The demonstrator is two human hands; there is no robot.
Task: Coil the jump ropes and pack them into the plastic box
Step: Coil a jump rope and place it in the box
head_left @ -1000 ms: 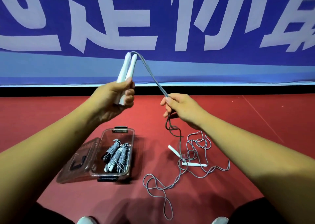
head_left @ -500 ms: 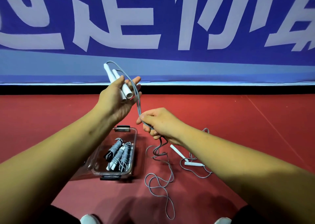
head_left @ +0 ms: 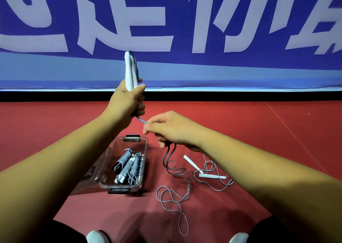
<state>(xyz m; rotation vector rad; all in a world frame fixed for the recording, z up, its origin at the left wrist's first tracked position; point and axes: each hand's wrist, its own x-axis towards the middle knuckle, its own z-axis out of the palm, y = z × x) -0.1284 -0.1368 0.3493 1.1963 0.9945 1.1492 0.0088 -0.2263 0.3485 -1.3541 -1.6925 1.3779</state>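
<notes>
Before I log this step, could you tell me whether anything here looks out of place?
Nothing damaged. A second jump rope sprawls uncoiled on the red floor right of the plastic box, its loops close beside the cord hanging from the right hand; they might snag.

A deep blue banner [head_left: 177, 5] is hanging behind a red floor [head_left: 259, 124].

Large pale characters [head_left: 144, 13] are running across the banner and are being cut off by the top and side edges. Below them a lighter blue band [head_left: 240, 76] is stretching the full width and ending in a thin white edge [head_left: 240, 89]. A black strip [head_left: 240, 96] is sitting between that edge and the floor. A faint thin line [head_left: 288, 131] is crossing the floor diagonally on the right. Even light is falling across it all, and soft, dim shadows are lying toward the near edge.
</notes>
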